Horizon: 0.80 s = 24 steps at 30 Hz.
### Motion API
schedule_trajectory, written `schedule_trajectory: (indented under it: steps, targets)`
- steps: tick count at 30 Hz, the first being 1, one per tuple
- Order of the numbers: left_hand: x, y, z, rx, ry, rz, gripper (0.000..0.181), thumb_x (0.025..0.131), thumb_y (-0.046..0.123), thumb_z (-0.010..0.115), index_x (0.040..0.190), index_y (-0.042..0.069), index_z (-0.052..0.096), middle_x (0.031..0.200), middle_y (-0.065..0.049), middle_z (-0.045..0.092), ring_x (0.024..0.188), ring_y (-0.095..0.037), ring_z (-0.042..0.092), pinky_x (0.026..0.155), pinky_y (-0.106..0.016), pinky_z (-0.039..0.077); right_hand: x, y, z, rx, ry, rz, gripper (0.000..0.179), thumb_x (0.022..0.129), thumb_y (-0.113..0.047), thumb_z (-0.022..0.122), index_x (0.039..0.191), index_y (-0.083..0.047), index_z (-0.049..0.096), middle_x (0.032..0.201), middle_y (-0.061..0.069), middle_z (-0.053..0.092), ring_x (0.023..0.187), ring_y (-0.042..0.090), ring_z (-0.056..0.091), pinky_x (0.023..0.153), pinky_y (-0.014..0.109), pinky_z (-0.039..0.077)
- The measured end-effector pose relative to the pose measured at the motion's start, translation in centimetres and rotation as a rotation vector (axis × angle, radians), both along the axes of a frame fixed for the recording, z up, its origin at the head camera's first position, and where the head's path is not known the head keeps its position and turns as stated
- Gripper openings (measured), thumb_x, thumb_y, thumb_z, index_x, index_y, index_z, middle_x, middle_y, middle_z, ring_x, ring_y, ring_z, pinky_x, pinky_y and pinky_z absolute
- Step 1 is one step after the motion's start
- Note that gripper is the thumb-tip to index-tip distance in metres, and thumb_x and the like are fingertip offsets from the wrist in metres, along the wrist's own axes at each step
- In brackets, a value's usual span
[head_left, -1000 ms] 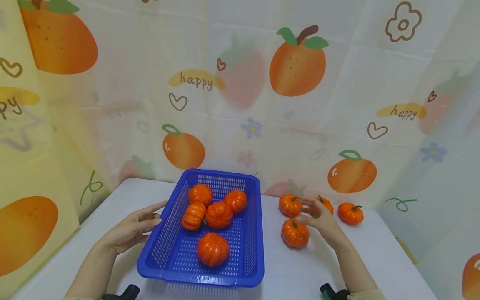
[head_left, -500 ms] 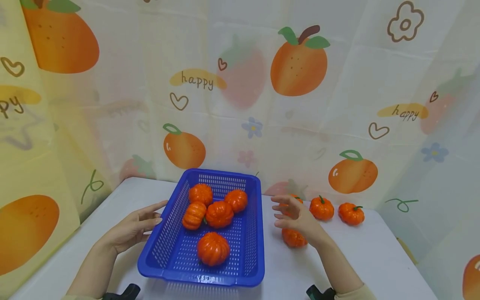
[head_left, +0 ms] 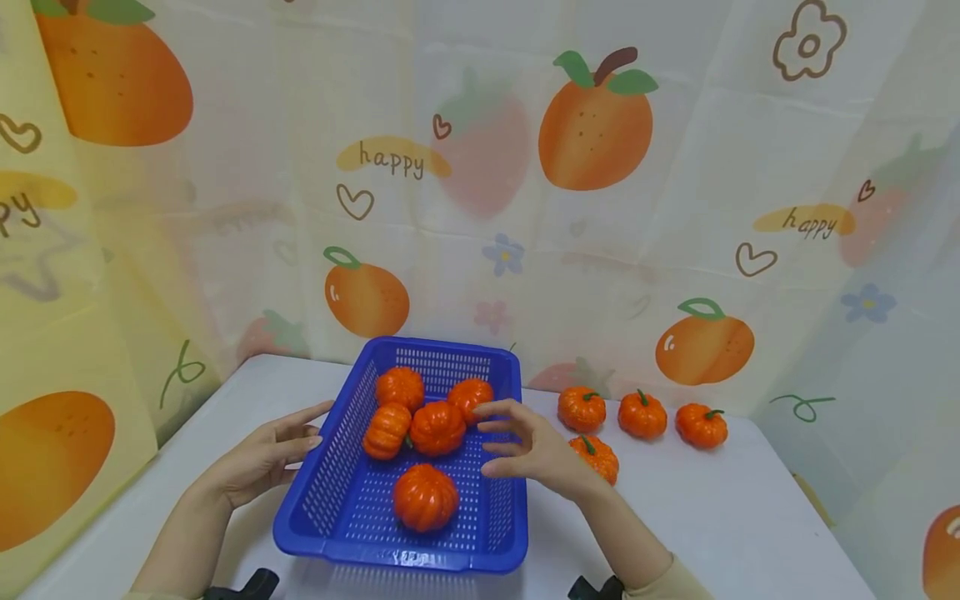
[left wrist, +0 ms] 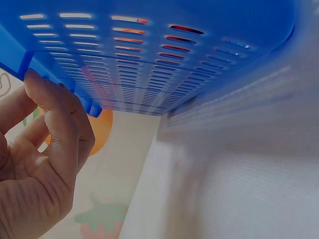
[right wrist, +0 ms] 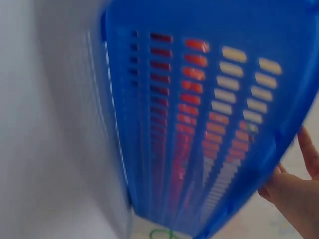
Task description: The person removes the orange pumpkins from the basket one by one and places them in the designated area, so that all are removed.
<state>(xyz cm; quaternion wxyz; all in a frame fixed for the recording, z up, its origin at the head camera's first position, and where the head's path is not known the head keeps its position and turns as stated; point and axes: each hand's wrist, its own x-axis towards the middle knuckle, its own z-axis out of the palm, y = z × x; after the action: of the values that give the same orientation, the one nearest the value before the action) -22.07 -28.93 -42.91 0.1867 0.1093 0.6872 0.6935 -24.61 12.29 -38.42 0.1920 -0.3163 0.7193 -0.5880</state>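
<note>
A blue plastic basket (head_left: 405,560) stands on the white table with several small orange pumpkins (head_left: 425,498) inside. At its left rim, my left hand (head_left: 264,457) holds the edge, thumb against the rim; in the left wrist view its bent fingers (left wrist: 60,117) reach the lip from outside. My right hand (head_left: 532,450) hovers over the basket's right rim, fingers spread and slightly bent, with nothing between them. Its fingertips overlap the rear right pumpkin (head_left: 467,397) in the head view. Part of the right hand (right wrist: 294,191) also shows beyond the rim in the right wrist view.
Right of the basket, a pumpkin (head_left: 598,460) lies partly hidden behind my right hand. Farther back sit three more in a row: one pumpkin (head_left: 581,410), a second pumpkin (head_left: 642,417) and a third pumpkin (head_left: 701,427). A fruit-printed curtain (head_left: 480,275) hangs behind the table.
My right hand has moved left from the loose pumpkins to above the basket's right rim, uncovering the back row. The left hand, the basket and the pumpkins have stayed put.
</note>
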Motion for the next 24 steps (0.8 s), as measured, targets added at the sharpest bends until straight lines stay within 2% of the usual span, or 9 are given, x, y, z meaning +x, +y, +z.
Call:
schedule_trajectory:
  steps: [5, 11, 16, 19, 24]
  targets:
    - [-0.1, 0.1, 0.0, 0.0, 0.001, -0.003, 0.062, 0.104, 0.017, 0.046, 0.159, 0.015, 0.018, 0.12, 0.007, 0.063, 0.102, -0.009, 0.069, 0.087, -0.03, 0.059, 0.7, -3.0, -0.3, 0.072, 0.037, 0.056, 0.066, 0.085, -0.028, 0.078, 0.141, -0.017, 0.046, 0.151, 0.004, 0.042, 0.142, 0.037, 0.039, 0.11, 0.054, 0.044]
    - [-0.1, 0.2, -0.1, 0.011, 0.002, -0.013, 0.06, 0.104, 0.015, 0.046, 0.159, 0.018, 0.021, 0.117, 0.007, 0.062, 0.101, -0.008, 0.068, 0.087, -0.029, 0.059, 0.9, -5.1, -0.9, 0.177, 0.095, 0.083, 0.066, 0.083, -0.031, 0.078, 0.14, -0.021, 0.048, 0.148, 0.006, 0.047, 0.14, 0.035, 0.038, 0.109, 0.053, 0.045]
    - [-0.1, 0.0, -0.3, 0.015, 0.017, -0.027, 0.06, 0.105, 0.015, 0.045, 0.159, 0.018, 0.02, 0.116, 0.006, 0.062, 0.101, -0.008, 0.068, 0.087, -0.03, 0.059, 0.8, -6.1, -1.2, 0.347, 0.113, 0.097, 0.071, 0.078, -0.041, 0.081, 0.139, -0.038, 0.046, 0.148, -0.007, 0.044, 0.142, 0.026, 0.037, 0.115, 0.056, 0.037]
    - [0.0, -0.1, -0.2, 0.005, 0.023, -0.026, 0.06, 0.105, 0.016, 0.044, 0.159, 0.017, 0.019, 0.116, 0.006, 0.061, 0.101, -0.009, 0.068, 0.088, -0.031, 0.058, 0.9, -6.5, -1.2, 0.421, 0.118, 0.11, 0.072, 0.077, -0.042, 0.081, 0.138, -0.045, 0.043, 0.149, -0.01, 0.042, 0.142, 0.023, 0.038, 0.119, 0.055, 0.031]
    - [0.0, 0.0, -0.1, 0.003, 0.019, -0.02, 0.059, 0.105, 0.016, 0.045, 0.159, 0.019, 0.021, 0.114, 0.006, 0.061, 0.101, -0.008, 0.068, 0.088, -0.03, 0.058, 0.8, -6.7, -1.3, 0.478, 0.134, 0.147, 0.076, 0.077, -0.04, 0.082, 0.142, -0.041, 0.043, 0.15, -0.008, 0.041, 0.143, 0.024, 0.037, 0.118, 0.053, 0.034]
